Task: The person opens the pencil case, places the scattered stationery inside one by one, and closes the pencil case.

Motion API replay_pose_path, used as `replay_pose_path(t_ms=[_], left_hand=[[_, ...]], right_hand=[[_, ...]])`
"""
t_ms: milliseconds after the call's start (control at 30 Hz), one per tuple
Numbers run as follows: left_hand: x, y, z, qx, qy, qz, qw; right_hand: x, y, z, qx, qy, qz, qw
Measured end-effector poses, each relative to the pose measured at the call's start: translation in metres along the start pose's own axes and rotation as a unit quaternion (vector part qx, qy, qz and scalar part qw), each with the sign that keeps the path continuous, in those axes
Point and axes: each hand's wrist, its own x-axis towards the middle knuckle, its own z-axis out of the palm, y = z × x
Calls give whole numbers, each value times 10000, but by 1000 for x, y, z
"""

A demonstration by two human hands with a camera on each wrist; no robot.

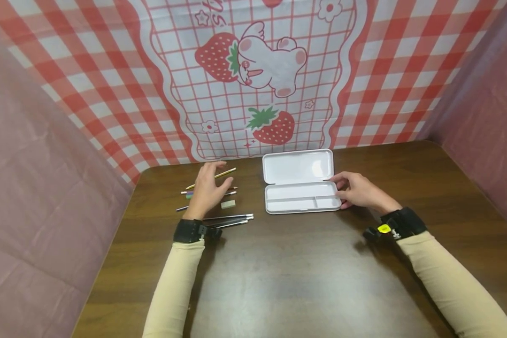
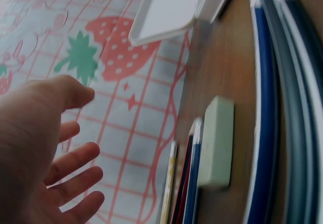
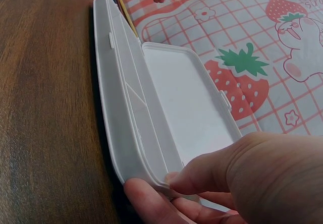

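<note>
A white pencil case [image 1: 295, 191] stands on the table with its lid [image 1: 297, 167] raised and dividers inside. At its right end my right hand [image 1: 360, 190] pinches the rim, thumb [image 3: 202, 172] on the inner edge and fingers outside. My left hand [image 1: 207, 191] hovers with spread, relaxed fingers over pencils at the left, holding nothing. Around it lie a yellow pencil [image 1: 226, 172], a pale green eraser [image 1: 228, 204] and several dark pencils [image 1: 236, 217] with white ends. The left hand partly hides the coloured pencils beneath it in the head view.
The brown wooden table [image 1: 295, 272] stretches in front of the case. Behind it hangs a red and white checked cloth [image 1: 388, 84] with strawberry prints, close to the raised lid. Pink cloth [image 1: 38, 188] closes off both sides.
</note>
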Motion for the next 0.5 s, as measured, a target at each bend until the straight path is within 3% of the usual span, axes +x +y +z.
replay_pose_path(t_ms=[200, 233, 367, 400, 500], left_hand=[[-2, -16, -15, 104, 155, -375, 9991], [0, -29, -12, 203, 172, -477, 9985], [-5, -39, -25, 316, 179, -834, 9959], [-9, -32, -34, 279, 142, -906, 9954], [-12, -37, -44, 307, 133, -1118, 9932]], right_hand=[[-1, -1, -1, -37, 0, -18, 10000], [-2, -1, -1, -45, -5, -20, 10000], [-1, -2, -1, -51, -24, -15, 10000], [-1, -2, -1, -48, -29, -14, 10000], [-1, -2, 0, -37, -38, -11, 10000]])
